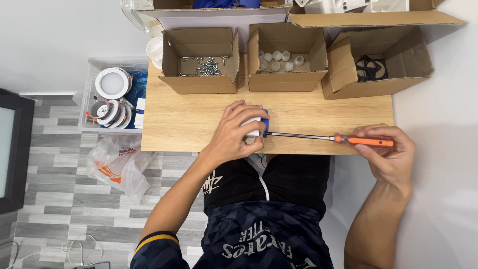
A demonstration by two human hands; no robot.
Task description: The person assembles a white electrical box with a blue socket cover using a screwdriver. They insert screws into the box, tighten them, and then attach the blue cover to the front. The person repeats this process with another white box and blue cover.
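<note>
— While the left hand clamps a small white-and-blue plastic part against the near edge of the light wooden table, what does the other do?

— The right hand is closed around an orange-handled screwdriver, its steel shaft lying level and its tip meeting the part's side.

— And farther back?

— Three open cardboard boxes in a row: the left box holds metal screws, the middle box white plastic caps, the right box black frames.
</note>
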